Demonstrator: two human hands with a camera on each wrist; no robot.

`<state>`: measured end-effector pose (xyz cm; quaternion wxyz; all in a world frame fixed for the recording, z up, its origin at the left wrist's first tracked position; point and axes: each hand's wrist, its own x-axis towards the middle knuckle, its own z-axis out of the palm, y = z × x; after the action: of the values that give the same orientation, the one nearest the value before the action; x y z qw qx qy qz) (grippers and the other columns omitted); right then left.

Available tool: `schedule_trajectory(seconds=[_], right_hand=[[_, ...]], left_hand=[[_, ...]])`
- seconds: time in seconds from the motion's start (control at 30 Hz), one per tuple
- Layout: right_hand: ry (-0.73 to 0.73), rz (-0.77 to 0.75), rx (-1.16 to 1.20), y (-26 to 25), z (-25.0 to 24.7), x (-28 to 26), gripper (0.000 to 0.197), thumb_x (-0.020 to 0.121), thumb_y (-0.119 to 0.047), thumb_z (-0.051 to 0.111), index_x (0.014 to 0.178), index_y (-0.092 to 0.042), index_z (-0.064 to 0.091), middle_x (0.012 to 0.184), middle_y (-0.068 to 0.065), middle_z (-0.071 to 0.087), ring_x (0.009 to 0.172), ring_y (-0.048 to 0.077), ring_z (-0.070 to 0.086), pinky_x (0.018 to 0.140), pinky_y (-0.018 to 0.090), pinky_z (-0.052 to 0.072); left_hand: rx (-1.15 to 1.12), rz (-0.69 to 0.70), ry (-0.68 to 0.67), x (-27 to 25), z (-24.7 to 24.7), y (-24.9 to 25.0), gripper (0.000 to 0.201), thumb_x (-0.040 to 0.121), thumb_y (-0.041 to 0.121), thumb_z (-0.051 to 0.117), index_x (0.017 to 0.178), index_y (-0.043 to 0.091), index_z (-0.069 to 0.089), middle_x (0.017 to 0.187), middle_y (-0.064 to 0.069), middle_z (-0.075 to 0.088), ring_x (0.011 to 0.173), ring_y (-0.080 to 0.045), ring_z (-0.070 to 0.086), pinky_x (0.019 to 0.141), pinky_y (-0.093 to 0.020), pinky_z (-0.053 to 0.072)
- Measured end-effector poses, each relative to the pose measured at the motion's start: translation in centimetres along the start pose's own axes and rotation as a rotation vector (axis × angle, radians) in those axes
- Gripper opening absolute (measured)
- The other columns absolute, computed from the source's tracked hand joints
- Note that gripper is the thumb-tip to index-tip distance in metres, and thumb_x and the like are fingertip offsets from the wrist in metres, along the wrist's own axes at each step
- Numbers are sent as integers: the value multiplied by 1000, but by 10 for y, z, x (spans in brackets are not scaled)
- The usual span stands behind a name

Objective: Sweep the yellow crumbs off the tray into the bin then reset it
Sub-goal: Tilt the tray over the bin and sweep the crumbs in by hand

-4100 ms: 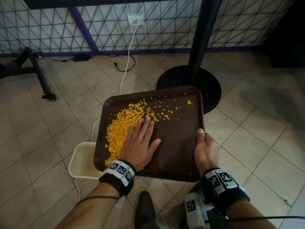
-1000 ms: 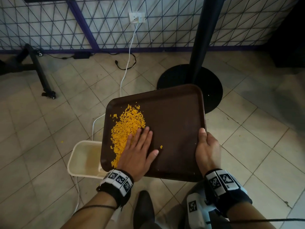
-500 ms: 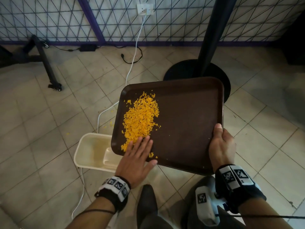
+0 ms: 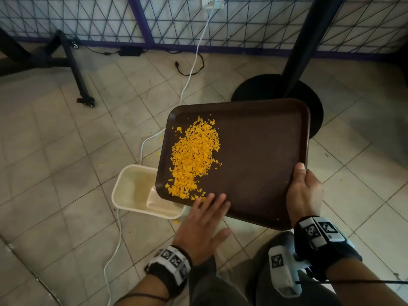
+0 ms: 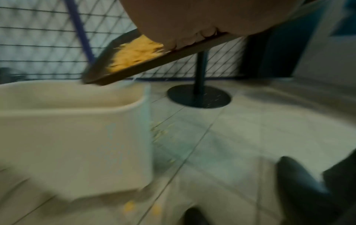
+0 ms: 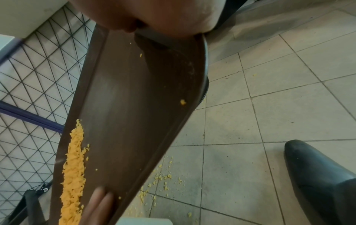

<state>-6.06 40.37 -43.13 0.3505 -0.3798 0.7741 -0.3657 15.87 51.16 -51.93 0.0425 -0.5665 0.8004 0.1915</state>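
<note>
A dark brown tray [image 4: 260, 151] hangs tilted over the floor, its lower left corner above a cream bin [image 4: 130, 191]. Yellow crumbs [image 4: 194, 157] lie heaped along the tray's left side. My right hand [image 4: 303, 191] grips the tray's right rim, thumb on top. My left hand [image 4: 207, 217] lies flat with straight fingers, fingertips touching the tray's near edge beside the crumbs. The left wrist view shows the tray [image 5: 154, 53] sloping down toward the bin [image 5: 73, 137]. In the right wrist view the crumbs [image 6: 74, 175] run along the tray [image 6: 134, 114] by the left fingers [image 6: 98, 204].
Spilled crumbs [image 6: 163, 178] dot the tiled floor near the bin. A black pole on a round base [image 4: 276, 93] stands behind the tray. A white cable [image 4: 194, 60] runs from a wall socket past the bin. A black shoe [image 6: 318, 179] is at the lower right.
The tray has swung to the right and tilted over the bin. My left hand has slid back from the crumb pile to the tray's near edge. The crumbs are gathered on the left.
</note>
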Motion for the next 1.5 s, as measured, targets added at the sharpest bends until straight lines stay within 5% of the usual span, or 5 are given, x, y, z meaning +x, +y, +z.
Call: schedule_trajectory(seconds=[0.17, 0.47, 0.73, 0.97, 1.5], right_hand=[[-11, -8, -22, 0, 4, -4, 43, 102, -43, 31, 94, -12, 60, 89, 8, 61, 83, 25, 55, 74, 32, 37], [-6, 59, -66, 4, 15, -5, 51, 100, -49, 30, 105, -10, 62, 100, 12, 62, 92, 30, 56, 80, 36, 42], [-23, 45, -114, 1, 11, -5, 49, 102, -45, 30, 110, -10, 62, 98, 8, 57, 91, 27, 51, 82, 38, 41], [-35, 27, -116, 1, 17, -8, 45, 102, -45, 30, 106, -11, 60, 96, 9, 55, 90, 27, 50, 81, 39, 40], [-60, -24, -100, 3, 16, -16, 37, 103, -42, 29, 99, -16, 55, 94, 10, 55, 86, 27, 50, 76, 35, 36]], left_hand=[[-46, -217, -67, -30, 10, -66, 70, 98, 66, 1, 157, 28, 2, 163, 11, -14, 150, -10, -18, 120, -41, -7], [-76, 49, 10, -8, 6, 9, 65, 102, 61, 12, 157, 25, 11, 165, 6, 1, 152, -15, -7, 121, -40, -6], [-109, -296, -57, -41, 22, -69, 69, 96, 66, -3, 156, 31, -5, 162, 13, -18, 148, -9, -23, 122, -39, -7], [-122, -136, 170, 15, -15, -30, 62, 102, 57, 10, 156, 26, 7, 165, 4, -5, 151, -15, -13, 122, -43, -3], [-39, -212, 119, 26, -23, -69, 63, 103, 58, 9, 156, 26, -5, 163, 7, -16, 149, -12, -21, 123, -44, -1]])
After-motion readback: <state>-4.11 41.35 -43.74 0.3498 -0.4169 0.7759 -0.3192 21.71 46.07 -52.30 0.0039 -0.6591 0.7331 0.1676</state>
